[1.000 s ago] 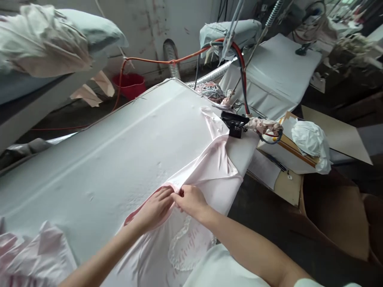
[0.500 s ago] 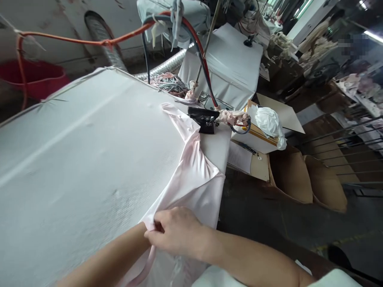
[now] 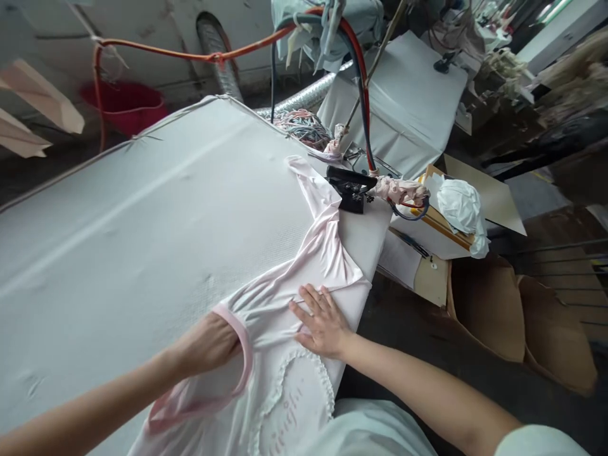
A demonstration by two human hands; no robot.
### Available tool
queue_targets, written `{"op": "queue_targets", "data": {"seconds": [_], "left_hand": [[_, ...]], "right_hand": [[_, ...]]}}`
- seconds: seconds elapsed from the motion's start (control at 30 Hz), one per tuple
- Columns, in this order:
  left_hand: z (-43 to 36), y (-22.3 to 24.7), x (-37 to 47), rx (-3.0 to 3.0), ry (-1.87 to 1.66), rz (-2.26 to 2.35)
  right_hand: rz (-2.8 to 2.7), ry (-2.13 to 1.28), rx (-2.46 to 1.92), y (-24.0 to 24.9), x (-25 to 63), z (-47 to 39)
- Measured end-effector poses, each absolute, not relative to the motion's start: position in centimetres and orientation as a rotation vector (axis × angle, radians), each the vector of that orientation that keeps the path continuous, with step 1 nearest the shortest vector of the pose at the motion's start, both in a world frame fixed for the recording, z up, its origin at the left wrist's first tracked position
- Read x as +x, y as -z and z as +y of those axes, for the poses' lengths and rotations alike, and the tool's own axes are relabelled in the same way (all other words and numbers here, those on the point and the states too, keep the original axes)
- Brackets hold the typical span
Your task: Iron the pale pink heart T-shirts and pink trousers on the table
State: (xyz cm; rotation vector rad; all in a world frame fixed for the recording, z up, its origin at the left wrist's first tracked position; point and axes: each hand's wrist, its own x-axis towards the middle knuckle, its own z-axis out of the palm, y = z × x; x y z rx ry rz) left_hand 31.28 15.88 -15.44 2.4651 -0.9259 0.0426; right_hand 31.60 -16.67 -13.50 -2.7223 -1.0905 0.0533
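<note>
A pale pink garment [image 3: 323, 253] with a darker pink band edging its opening lies along the right side of the padded white table [image 3: 142, 209]. Lace trim and pink lettering show on its front. My left hand [image 3: 209, 345] reaches in through the banded opening, and the fabric hides its fingers. Flat on top of the cloth rests my right hand [image 3: 323, 323], fingers spread. Beyond it a black iron [image 3: 351, 187] stands beside the garment's far end, its hose connection wrapped in cloth.
Red and dark hoses [image 3: 363, 95] rise from the iron. A heap of fabric strips [image 3: 304, 126] lies behind the table's far edge. To the right are a box with a white bundle [image 3: 458, 206] and open cardboard cartons [image 3: 489, 304]. A red tub [image 3: 126, 107] stands far left.
My right hand has let go of the bunched cloth and now lies spread on it. The garment has opened out, showing its banded opening and lace front. The view has shifted right-to-left.
</note>
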Motion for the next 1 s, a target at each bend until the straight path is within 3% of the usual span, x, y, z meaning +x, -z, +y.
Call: {"op": "queue_targets", "data": {"seconds": [0.1, 0.23, 0.3, 0.43, 0.53, 0.63, 0.77, 1.0], "left_hand": [[17.5, 12.9, 31.8, 2.579, -0.055, -1.094], [16.3, 10.5, 30.2, 2.747, -0.118, -0.904], [13.9, 9.8, 28.5, 2.863, -0.188, -0.575], [7.8, 9.7, 26.6, 2.921, -0.136, 0.517], [5.4, 10.4, 27.5, 2.778, -0.096, 0.929], [5.6, 11.2, 28.6, 2.721, -0.208, 0.994], [6.7, 11.7, 28.8, 2.765, -0.217, 0.920], [7.1, 11.7, 28.9, 2.797, -0.159, 0.907]], "right_hand": [[-1.248, -0.120, -2.649, 13.2, 33.6, -14.7], [-1.505, -0.197, -2.491, 12.6, 36.7, -13.8], [-1.561, -0.202, -2.441, 12.4, 37.5, -13.4], [-1.582, -0.228, -2.393, 11.8, 38.1, -12.9], [-1.686, -0.296, -2.354, 11.2, 40.9, -14.3], [-1.459, -0.359, -2.612, 10.6, 46.8, -17.3], [-0.993, -0.120, -2.892, 9.2, 54.1, -19.6], [-1.522, -0.405, -2.827, 6.5, 60.6, -19.7]]}}
